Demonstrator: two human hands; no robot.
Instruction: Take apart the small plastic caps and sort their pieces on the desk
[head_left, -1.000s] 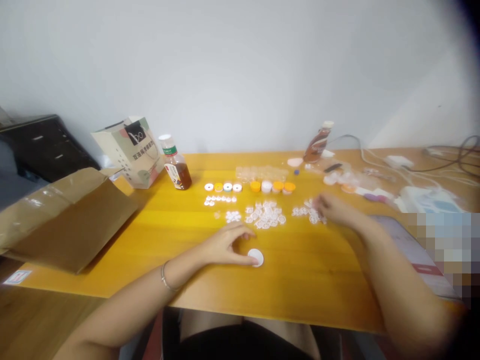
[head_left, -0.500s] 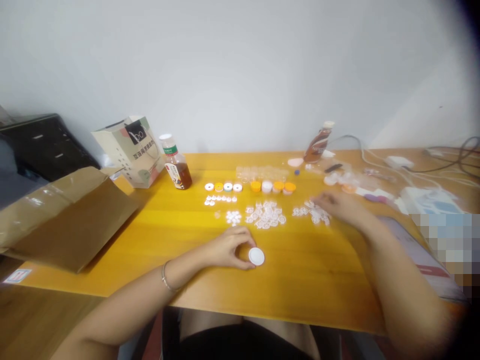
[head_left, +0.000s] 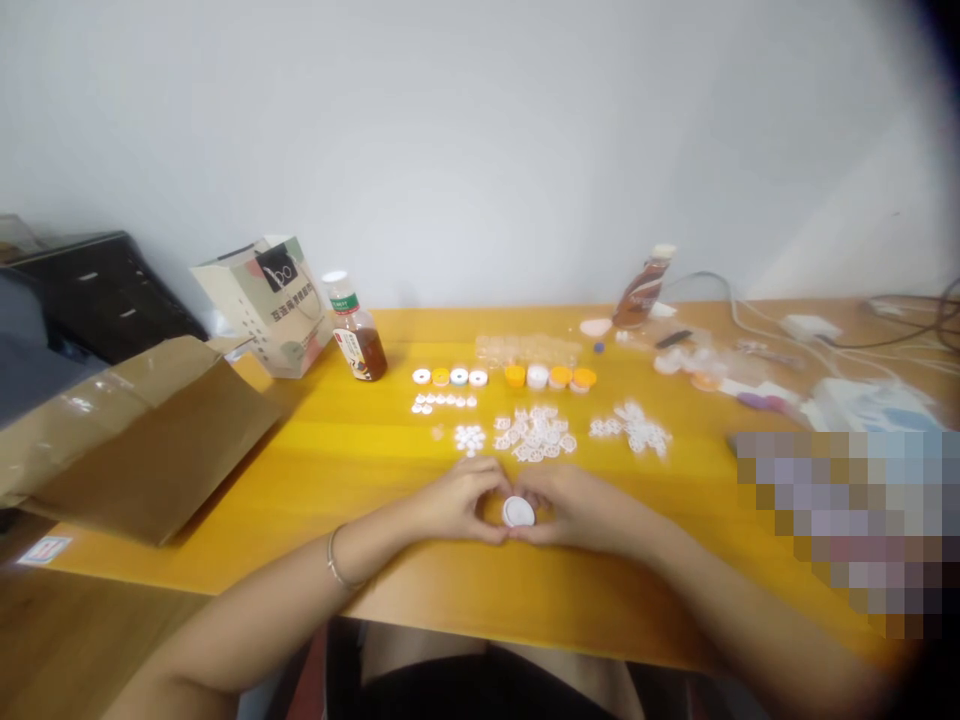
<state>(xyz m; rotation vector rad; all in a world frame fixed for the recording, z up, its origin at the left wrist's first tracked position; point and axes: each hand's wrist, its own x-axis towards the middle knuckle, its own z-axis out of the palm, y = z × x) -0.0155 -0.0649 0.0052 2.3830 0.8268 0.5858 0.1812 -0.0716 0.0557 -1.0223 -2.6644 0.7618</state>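
I have the white disc (head_left: 518, 513) pinched between left hand (head_left: 456, 505) and right hand (head_left: 581, 508) — both part-curled, at its left and right edges; round, no long axis, neither hand clearly nearer

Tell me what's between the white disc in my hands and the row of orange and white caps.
The head view shows fingers of your right hand beyond the white disc, then a heap of white pieces before the caps.
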